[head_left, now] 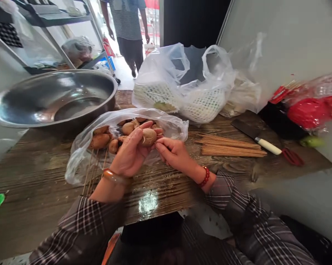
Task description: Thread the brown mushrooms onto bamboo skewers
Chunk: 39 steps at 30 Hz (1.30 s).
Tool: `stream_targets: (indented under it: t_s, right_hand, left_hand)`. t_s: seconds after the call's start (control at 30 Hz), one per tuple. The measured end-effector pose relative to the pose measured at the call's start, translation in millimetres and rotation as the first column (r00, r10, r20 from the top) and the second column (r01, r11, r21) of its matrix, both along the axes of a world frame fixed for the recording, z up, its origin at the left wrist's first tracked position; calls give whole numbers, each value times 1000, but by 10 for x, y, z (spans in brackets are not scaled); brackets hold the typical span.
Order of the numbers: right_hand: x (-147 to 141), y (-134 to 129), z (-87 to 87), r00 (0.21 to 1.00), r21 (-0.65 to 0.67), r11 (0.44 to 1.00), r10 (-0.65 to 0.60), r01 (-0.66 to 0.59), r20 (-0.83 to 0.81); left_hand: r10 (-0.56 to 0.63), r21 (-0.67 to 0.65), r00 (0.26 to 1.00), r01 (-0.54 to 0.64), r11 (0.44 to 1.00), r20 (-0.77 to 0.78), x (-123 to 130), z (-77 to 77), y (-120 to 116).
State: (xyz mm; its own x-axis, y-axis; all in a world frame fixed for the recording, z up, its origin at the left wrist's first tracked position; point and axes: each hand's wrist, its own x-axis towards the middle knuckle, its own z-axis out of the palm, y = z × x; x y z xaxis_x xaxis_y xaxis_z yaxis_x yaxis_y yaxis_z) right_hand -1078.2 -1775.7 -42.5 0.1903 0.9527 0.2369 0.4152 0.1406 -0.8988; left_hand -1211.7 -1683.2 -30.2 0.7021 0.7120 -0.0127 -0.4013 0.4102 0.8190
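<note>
A round brown mushroom (149, 137) rests on the fingers of my left hand (129, 152), which are curled around it above an open plastic bag (76, 156). My right hand (175, 152) is closed in a pinch at the mushroom's right edge; what lies between its fingertips is too small to make out. More brown mushrooms (128, 128) lie in the bag behind my left hand. Several skewers (90, 173) stick out toward me at the bag's left, their upper ends at a larger brown mushroom (100, 141).
Bare bamboo skewers (232, 147) lie to the right, near a knife (268, 145) and a red-handled tool (292, 156). A large metal basin (110, 86) stands at the left. Plastic bags (204, 105) holding netted produce stand behind. A person (127, 29) is beyond the table.
</note>
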Motion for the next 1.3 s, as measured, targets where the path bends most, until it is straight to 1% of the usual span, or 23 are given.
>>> stream_targets:
  t_s: [0.1,0.17,0.23,0.27,0.3,0.33,0.4,0.43,0.47,0.5,0.53,0.57,0.6,0.67,0.77,0.87,0.93,1.0,1.1,1.17,1.23,1.27,1.3]
  right_hand:
    - [48,-12,38,995,62,998,11,-17,96]
    - [69,-51,79,981,167,985,13,-46,192]
    - [98,-125,146,965,278,960,-52,-23,257]
    - [129,-172,185,957,331,943,-124,32,261]
    - [180,-221,222,943,376,918,-228,125,242]
    - [255,-266,251,914,418,876,-348,239,207]
    - [481,-336,267,807,473,745,-580,471,110]
    - [624,-358,247,769,465,721,-627,515,121]
    - [778,-375,209,757,430,747,-625,507,193]
    - [933,-387,154,742,379,786,-603,489,294]
    - [1080,-398,88,710,323,812,-582,486,396]
    - [1212,-407,14,681,225,849,-521,479,515]
    - [1323,-415,-61,646,142,860,-467,489,604]
    - [1472,-425,-195,620,68,869,-403,491,674]
    - [1536,-423,-316,597,2,884,-318,468,736]
    - [1496,-404,-355,578,-29,895,-262,444,773]
    - [1452,-385,-362,559,-10,896,-267,443,785]
    - [1405,-361,-362,549,53,900,-311,434,776]
    - [1321,-334,-340,542,229,883,-437,409,718]
    - [1250,-332,-298,506,379,829,-554,412,661]
    - [1168,-339,-227,462,519,750,-661,409,591]
    - [1123,-342,-179,456,572,715,-698,401,553]
    - [1075,-342,-120,466,609,694,-715,385,520]
  left_hand:
    - [-35,42,999,34,999,20,-25,55,-13]
    - [-8,83,1000,6,997,22,-72,118,-9]
    - [50,120,998,-53,991,30,-135,188,13]
    - [80,132,996,-85,988,38,-168,220,28]
    - [104,138,993,-110,984,49,-198,247,46]
    - [125,135,990,-132,982,60,-222,266,63]
    - [157,101,985,-164,981,71,-246,279,90]
    - [165,73,984,-170,983,67,-245,275,96]
    - [170,41,984,-172,984,59,-238,265,96]
    - [169,9,984,-170,985,48,-226,252,90]
    - [159,-24,987,-158,987,35,-211,238,80]
    - [139,-55,990,-138,989,26,-197,224,68]
    - [116,-83,993,-114,990,20,-185,212,55]
    - [80,-122,996,-76,990,26,-173,193,37]
    - [67,-135,996,-58,989,64,-182,175,33]
    - [65,-138,993,-52,989,94,-198,166,42]
    - [60,-149,993,-45,988,101,-200,165,48]
    - [57,-165,992,-39,985,108,-195,164,54]
    - [62,-183,990,-38,982,130,-189,150,68]
    - [75,-180,987,-48,982,145,-192,132,73]
    - [90,-170,984,-63,983,154,-201,113,73]
    - [92,-167,984,-66,984,153,-205,105,71]
    - [90,-168,984,-65,984,151,-208,98,69]
